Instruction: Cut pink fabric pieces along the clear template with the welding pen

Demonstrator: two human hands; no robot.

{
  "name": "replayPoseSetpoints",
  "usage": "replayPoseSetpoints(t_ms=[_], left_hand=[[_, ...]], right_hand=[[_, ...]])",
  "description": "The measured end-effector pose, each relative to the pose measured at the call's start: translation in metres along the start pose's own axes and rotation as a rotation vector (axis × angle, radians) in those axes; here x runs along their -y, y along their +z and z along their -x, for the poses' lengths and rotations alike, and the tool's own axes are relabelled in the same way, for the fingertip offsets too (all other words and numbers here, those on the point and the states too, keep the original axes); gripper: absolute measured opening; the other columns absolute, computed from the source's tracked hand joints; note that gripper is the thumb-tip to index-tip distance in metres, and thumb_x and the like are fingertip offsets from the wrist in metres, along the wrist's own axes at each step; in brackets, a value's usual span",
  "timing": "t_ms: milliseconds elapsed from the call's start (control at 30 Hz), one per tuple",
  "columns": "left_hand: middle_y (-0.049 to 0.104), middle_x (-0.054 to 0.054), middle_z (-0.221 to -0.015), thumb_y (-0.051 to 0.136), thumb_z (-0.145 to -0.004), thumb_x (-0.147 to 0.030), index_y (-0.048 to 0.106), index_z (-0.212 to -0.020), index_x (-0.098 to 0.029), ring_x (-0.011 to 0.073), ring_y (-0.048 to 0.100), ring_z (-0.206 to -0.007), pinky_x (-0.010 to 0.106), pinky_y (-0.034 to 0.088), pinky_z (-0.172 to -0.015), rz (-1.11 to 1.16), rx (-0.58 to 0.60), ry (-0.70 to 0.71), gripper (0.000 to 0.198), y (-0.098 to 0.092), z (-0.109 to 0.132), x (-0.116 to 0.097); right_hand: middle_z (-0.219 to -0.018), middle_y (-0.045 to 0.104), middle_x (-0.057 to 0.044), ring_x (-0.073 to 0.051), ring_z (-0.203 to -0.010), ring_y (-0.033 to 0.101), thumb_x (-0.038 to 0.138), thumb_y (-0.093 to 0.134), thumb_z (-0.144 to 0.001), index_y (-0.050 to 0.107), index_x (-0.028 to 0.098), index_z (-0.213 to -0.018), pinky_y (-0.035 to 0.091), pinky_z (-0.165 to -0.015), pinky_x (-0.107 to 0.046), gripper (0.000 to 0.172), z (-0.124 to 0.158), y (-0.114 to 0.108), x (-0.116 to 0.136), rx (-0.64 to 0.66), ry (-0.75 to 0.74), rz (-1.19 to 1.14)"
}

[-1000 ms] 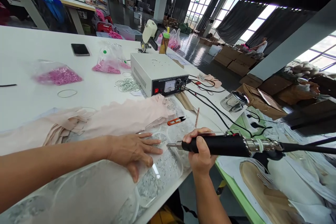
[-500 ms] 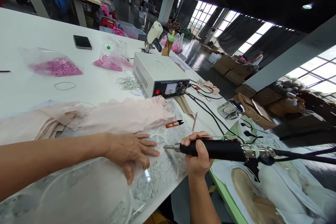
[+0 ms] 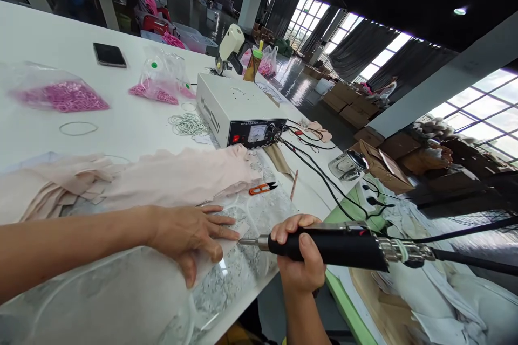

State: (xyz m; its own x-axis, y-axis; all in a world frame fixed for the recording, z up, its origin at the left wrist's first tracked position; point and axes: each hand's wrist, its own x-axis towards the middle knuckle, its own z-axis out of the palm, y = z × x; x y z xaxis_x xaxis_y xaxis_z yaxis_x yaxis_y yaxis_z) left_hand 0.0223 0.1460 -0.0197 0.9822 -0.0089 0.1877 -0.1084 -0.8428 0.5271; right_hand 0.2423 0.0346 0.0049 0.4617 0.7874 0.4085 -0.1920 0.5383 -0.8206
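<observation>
Leftmost on the white tabletop (image 3: 38,132), blush fabric pieces (image 3: 182,175) are bunched and layered; they are best left well apart from the working edge. Nearer the front, a pale translucent sheet (image 3: 109,291) is laid out, and its right end is pinned down by the left hand (image 3: 186,240), which is set palm down with fingers spread and nothing gripped. Pressure there should be spread evenly through all the fingertips, so that creeping or puckering is prevented.

Just beyond those fingertips, the slim metal tip (image 3: 249,241) is pointed at the sheet's edge; whether it is touching cannot be told. Since the fingers are placed so near, they would best be drawn back a little before any pass toward them is made. Orange-handled thread snips (image 3: 262,188) are laid behind the tip, out of its line.

Farther right, the black handpiece (image 3: 332,248) is wrapped firmly by the right hand (image 3: 299,256), with the thumb laid along its near side. It is held almost level; a steady angle and a light, unhurried pull would probably serve best. Slack should be allowed in the trailing black cable (image 3: 473,263), so that the tip is not tugged sideways.
</observation>
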Motion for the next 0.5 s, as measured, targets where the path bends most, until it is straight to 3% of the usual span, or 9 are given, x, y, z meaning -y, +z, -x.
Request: replayPoseSetpoints(t_ms=[333, 500], left_hand=[[0.053, -0.001, -0.151, 0.098, -0.062, -0.036, 0.072, -0.105, -0.036, 0.0297, 0.042, -0.145, 0.042, 0.014, -0.126, 0.041, -0.019, 0.000, 0.050, -0.0014, 0.0001, -0.0013], [0.053, 0.001, -0.151, 0.100, -0.056, -0.035, 0.072, -0.100, -0.033, 0.0328, 0.044, -0.143, 0.043, 0.016, -0.126, 0.017, 0.007, 0.000, 0.052, -0.0028, -0.0017, -0.0026]], right_hand=[[-0.073, 0.056, 0.004, -0.012, -0.051, 0.055, 0.031, 0.065, -0.085, 0.060, 0.025, -0.088, 0.054, -0.052, -0.030, 0.008, 0.0068, 0.0043, -0.0016, 0.042, 0.043, -0.028], [-0.074, 0.056, 0.004, -0.012, -0.051, 0.056, 0.032, 0.065, -0.086, 0.060, 0.025, -0.088, 0.055, -0.052, -0.031, 0.009, 0.0067, 0.0039, -0.0020, 0.048, 0.033, -0.010]])
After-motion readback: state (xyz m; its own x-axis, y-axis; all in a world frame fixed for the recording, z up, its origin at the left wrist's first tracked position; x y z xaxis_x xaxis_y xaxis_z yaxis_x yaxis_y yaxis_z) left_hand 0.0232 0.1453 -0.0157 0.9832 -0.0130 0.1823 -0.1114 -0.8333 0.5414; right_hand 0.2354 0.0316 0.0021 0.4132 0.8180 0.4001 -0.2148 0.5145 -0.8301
